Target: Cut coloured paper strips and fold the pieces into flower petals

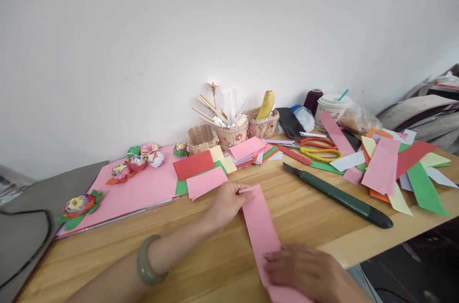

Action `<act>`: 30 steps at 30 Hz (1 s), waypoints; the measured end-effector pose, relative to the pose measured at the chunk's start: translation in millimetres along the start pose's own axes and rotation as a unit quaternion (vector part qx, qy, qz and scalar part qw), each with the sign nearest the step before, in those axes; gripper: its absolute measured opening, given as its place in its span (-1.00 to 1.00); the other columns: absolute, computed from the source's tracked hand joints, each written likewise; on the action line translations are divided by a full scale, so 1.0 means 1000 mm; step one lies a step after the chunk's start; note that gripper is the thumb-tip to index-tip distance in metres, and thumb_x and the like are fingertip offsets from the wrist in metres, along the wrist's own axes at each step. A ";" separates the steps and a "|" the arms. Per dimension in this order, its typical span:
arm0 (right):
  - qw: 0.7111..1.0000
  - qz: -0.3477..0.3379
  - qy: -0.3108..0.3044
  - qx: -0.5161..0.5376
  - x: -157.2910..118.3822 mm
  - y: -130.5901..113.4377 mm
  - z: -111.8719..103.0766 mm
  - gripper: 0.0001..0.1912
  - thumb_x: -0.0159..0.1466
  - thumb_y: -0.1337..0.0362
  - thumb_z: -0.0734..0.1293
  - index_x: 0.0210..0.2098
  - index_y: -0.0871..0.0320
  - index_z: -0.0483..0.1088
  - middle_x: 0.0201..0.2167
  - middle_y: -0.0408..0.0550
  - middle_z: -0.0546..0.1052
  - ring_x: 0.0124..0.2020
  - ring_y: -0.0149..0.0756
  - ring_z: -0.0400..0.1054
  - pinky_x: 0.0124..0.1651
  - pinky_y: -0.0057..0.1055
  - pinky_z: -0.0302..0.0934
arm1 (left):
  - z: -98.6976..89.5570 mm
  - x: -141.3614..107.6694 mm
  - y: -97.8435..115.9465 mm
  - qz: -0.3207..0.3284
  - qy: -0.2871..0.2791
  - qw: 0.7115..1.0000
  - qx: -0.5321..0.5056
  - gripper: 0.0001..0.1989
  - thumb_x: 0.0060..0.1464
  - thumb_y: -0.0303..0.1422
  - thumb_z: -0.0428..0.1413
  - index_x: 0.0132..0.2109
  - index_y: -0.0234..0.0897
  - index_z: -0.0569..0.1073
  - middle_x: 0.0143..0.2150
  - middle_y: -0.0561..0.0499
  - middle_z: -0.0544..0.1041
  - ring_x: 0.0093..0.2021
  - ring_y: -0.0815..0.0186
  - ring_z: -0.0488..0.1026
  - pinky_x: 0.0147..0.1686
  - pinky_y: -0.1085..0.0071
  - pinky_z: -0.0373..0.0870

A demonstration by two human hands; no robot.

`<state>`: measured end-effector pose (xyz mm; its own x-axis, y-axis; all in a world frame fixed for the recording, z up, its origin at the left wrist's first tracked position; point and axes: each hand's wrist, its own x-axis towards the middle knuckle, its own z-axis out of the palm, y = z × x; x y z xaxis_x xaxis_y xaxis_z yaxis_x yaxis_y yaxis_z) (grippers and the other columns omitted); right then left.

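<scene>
A long pink paper strip [261, 219] lies aslant on the wooden table, its lower end running out of view at the bottom. My left hand [229, 202] pinches the strip's upper end between thumb and fingers; a ring and a green bangle are on that arm. Across the lower part of the strip lies my right hand [304, 269], slightly blurred, its fingers stretched flat over the paper. Just beyond my left hand are cut pieces: a folded pink piece [207, 182], a red piece [193, 165] and a green one under them.
A dark green utility knife [337, 194] rests right of the strip. Farther back lie yellow-handled scissors [321, 153] and a heap of coloured strips [382, 167]. Small baskets [202, 139] stand by the wall. Folded paper flowers [138, 162] sit on pink sheets [143, 193] at left.
</scene>
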<state>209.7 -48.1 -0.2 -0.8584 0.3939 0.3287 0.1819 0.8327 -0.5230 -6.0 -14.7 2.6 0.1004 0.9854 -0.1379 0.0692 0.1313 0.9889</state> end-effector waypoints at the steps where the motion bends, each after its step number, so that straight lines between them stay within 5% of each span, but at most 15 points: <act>1: 0.997 0.064 0.019 0.032 0.003 0.002 0.000 -0.62 0.38 0.18 0.04 -0.14 0.07 0.46 -0.23 -0.08 0.59 -0.19 -0.30 0.47 -0.12 -0.43 0.32 | 0.001 0.000 0.001 0.002 -0.009 1.000 -0.004 -0.64 -0.09 -0.11 0.19 -0.56 -0.32 0.36 -0.60 0.13 0.25 -0.54 0.42 0.13 -0.49 0.47 0.06; 4: 0.959 0.269 0.028 0.088 0.020 0.012 -0.003 -0.60 0.33 0.07 0.10 -0.41 0.12 0.45 -0.50 -0.14 0.52 -0.51 -0.34 0.36 -0.45 -0.47 0.22 | 0.003 -0.004 0.004 0.010 -0.036 0.999 -0.019 -0.61 -0.06 -0.04 0.18 -0.52 -0.32 0.42 -0.58 0.10 0.32 -0.50 0.37 0.22 -0.44 0.45 0.17; 7: 0.935 0.337 0.027 0.104 0.039 0.023 -0.007 -0.59 0.25 0.02 0.18 -0.56 0.17 0.34 -0.61 -0.18 0.38 -0.59 -0.41 0.14 -0.54 -0.47 0.05 | 0.007 -0.008 0.006 0.011 -0.047 0.998 -0.047 -0.58 -0.03 0.01 0.14 -0.35 -0.32 0.50 -0.44 0.02 0.45 -0.34 0.27 0.37 -0.33 0.40 0.29; 10: 0.929 0.347 0.034 0.121 0.048 0.030 -0.008 -0.55 0.24 -0.03 0.15 -0.59 0.17 0.28 -0.66 -0.21 0.25 -0.61 -0.45 0.01 -0.59 -0.48 -0.07 | 0.008 -0.010 0.005 0.001 -0.053 0.996 -0.077 -0.46 0.01 0.08 0.08 -0.14 -0.33 0.50 -0.31 -0.07 0.51 -0.27 0.22 0.43 -0.29 0.35 0.35; 15: 0.923 0.359 0.067 0.124 0.047 0.032 -0.006 -0.48 0.23 -0.12 0.14 -0.63 0.15 0.21 -0.67 -0.20 0.21 -0.62 -0.45 -0.02 -0.61 -0.46 -0.12 | 0.010 -0.010 0.007 0.039 -0.073 0.993 -0.089 -0.51 -0.09 -0.06 0.26 -0.12 -0.34 0.52 -0.26 -0.06 0.55 -0.24 0.23 0.44 -0.17 0.35 0.33; 21: 0.920 0.330 0.166 0.128 0.046 0.026 -0.007 -0.62 0.23 -0.05 0.18 -0.22 0.13 0.31 -0.22 0.01 0.46 -0.25 -0.25 0.32 -0.26 -0.37 0.22 | 0.012 -0.011 0.009 0.071 -0.036 0.985 -0.156 -0.61 -0.01 -0.15 0.22 -0.09 -0.31 0.51 -0.29 -0.03 0.55 -0.33 0.30 0.42 -0.29 0.42 0.33; 30: 0.921 0.323 0.166 0.141 0.043 0.022 -0.024 -0.66 0.20 -0.01 0.23 -0.49 0.12 0.36 -0.51 -0.11 0.47 -0.46 -0.30 0.32 -0.40 -0.40 0.17 | 0.012 -0.018 0.012 0.141 0.061 0.988 0.004 -0.86 -0.09 -0.34 0.26 -0.32 -0.30 0.55 -0.32 0.00 0.51 -0.30 0.31 0.40 -0.32 0.47 0.32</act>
<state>188.3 -3.1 21.5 -0.4117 0.9082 0.0758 0.4312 0.2674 -0.8617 4.7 -32.3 16.6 -0.0027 0.9885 0.1511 0.0643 -0.1507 0.9865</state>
